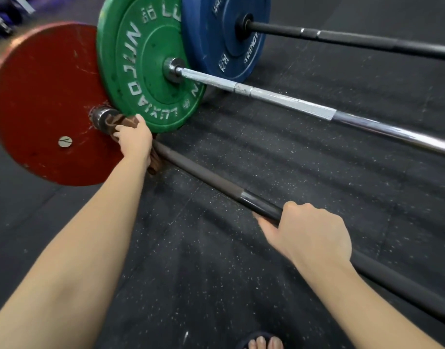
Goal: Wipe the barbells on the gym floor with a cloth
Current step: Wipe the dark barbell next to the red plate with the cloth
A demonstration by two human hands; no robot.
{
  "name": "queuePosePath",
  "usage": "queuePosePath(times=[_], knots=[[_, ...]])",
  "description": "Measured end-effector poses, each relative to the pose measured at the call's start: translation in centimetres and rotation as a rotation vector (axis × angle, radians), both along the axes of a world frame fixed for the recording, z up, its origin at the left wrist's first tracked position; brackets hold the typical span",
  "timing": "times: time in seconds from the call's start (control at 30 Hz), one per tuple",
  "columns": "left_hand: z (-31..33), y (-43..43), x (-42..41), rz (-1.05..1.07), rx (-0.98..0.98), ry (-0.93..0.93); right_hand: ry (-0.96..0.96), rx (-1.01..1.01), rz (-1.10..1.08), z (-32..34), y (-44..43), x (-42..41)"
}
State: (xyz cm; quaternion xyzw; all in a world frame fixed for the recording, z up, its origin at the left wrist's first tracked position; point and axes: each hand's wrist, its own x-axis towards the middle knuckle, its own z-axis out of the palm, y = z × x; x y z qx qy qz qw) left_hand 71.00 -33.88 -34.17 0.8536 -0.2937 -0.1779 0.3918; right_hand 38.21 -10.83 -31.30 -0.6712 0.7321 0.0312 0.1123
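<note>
Here, the left hand (134, 141) curls its fingers round a brown cloth (127, 121), pinning it against the dark barbell (203, 175) right where the shaft meets the red plate (45, 96). Part of the cloth hangs below the wrist. The right hand (309, 230) grips the same shaft farther from the red plate, fingers wrapped over the top and thumb underneath. A chrome collar (101, 115) shows between the cloth and the red plate. Just behind the red plate stands a green plate (140, 59) on a silver barbell (292, 102), and beyond that a blue plate (216, 46) on a black barbell (355, 39). All three bars lie on the speckled black rubber floor (292, 172). Toes in a sandal (263, 343) show well away from the red plate, at the bottom edge.
</note>
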Motion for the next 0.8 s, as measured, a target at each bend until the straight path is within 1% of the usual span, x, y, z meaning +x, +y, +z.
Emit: queuePosePath(times=[0.07, 0.23, 0.3, 0.4, 0.5, 0.6, 0.7, 0.8], knots=[[-0.2, -0.3, 1.0, 0.029, -0.067, 0.059, 0.009, 0.0, 0.001, 0.0, 0.0, 0.0], [-0.9, -0.9, 2.6, 0.064, -0.273, 0.317, 0.021, 0.009, -0.005, 0.0, -0.1, 0.0], [-0.7, 0.1, 1.6, 0.075, -0.309, 0.391, 0.01, 0.001, -0.012, 0.0, 0.0, 0.0], [-1.5, 1.4, -0.5, 0.039, -0.296, 0.377, -0.007, 0.005, -0.008, 0.0, 0.0, -0.1], [-1.8, 2.4, -1.8, 0.008, -0.242, 0.285, -0.008, 0.01, 0.001, 0.0, 0.0, -0.1], [-1.1, 1.3, -1.0, -0.006, -0.153, 0.207, 0.01, 0.012, 0.007, -0.2, 0.0, 0.0], [-0.8, -1.0, 0.8, 0.026, -0.081, 0.134, 0.015, 0.035, -0.005, 0.0, -0.1, 0.0], [-0.4, -2.1, 0.7, 0.071, -0.05, 0.064, 0.022, 0.036, -0.005, 0.0, -0.2, 0.1]])
